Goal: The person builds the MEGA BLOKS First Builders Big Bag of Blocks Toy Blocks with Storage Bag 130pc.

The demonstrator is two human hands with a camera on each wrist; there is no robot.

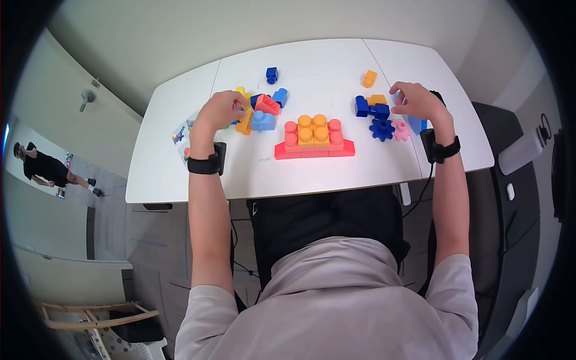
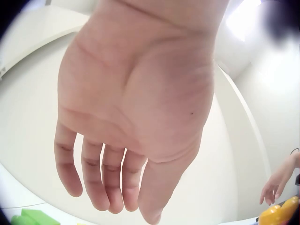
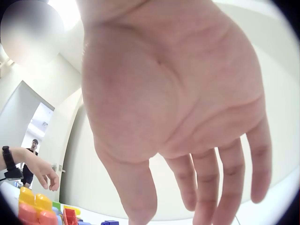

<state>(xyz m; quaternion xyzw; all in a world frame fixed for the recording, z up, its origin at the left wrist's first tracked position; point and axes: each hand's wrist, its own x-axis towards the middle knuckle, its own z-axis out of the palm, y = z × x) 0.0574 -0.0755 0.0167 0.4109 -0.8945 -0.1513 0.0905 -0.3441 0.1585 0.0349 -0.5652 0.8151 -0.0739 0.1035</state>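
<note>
My left hand (image 1: 223, 113) hovers over the left pile of blocks, beside an orange block (image 1: 244, 124) and a light blue block (image 1: 263, 121). In the left wrist view the left hand (image 2: 136, 112) hangs with relaxed fingers, holding nothing. Above the right group my right hand (image 1: 422, 104) is raised near a pink gear-shaped block (image 1: 401, 130) and a dark blue one (image 1: 381, 129). The right wrist view shows the right hand (image 3: 183, 103) with loose, empty fingers. Between the hands stands a joined structure of red blocks (image 1: 290, 150) and orange blocks (image 1: 313, 132).
A dark blue block (image 1: 272, 75) and an orange block (image 1: 370, 78) lie farther back on the white table (image 1: 210, 180). A printed sheet (image 1: 180, 137) lies at the left. A white bottle (image 1: 521, 153) is at the right, and a person (image 1: 51, 169) stands by the doorway.
</note>
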